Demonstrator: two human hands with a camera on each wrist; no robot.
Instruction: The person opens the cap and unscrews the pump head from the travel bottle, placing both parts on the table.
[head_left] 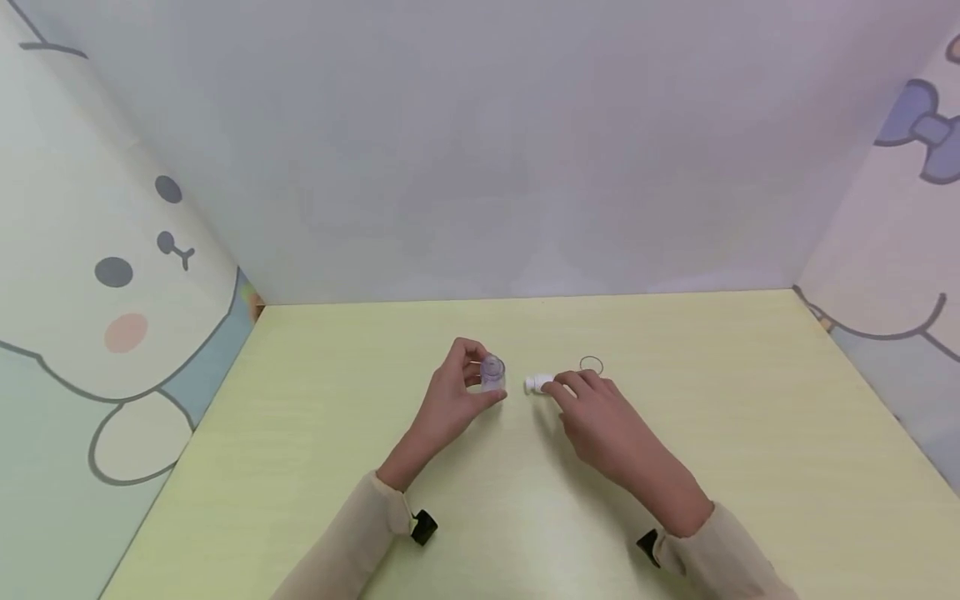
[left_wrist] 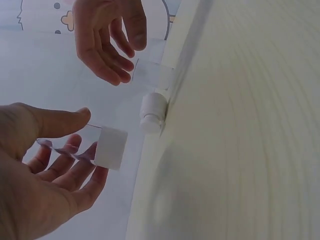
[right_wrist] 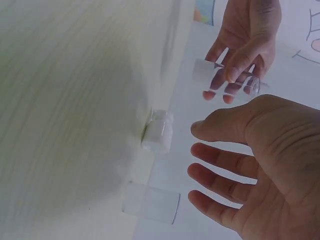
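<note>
In the head view my left hand [head_left: 450, 402] grips a small clear bottle [head_left: 492, 375] between thumb and fingers, above the table. The left wrist view shows a white section [left_wrist: 111, 148] at one end of it. A small white bottle [head_left: 537, 383] lies on its side on the table, its narrower end towards the left hand. Over it hovers my right hand [head_left: 603, 421], fingers loosely bent and spread, holding nothing. In the right wrist view a gap separates its fingertips from the white bottle [right_wrist: 158, 134]. A clear, cup-like cylinder [right_wrist: 151, 202] stands just beyond the right fingers.
The pale yellow wooden table [head_left: 300, 375] meets a plain greyish back wall [head_left: 517, 167]. Side panels with cartoon animals [head_left: 112, 292] flank it. Black straps or devices [head_left: 423, 527] sit at both sleeve cuffs.
</note>
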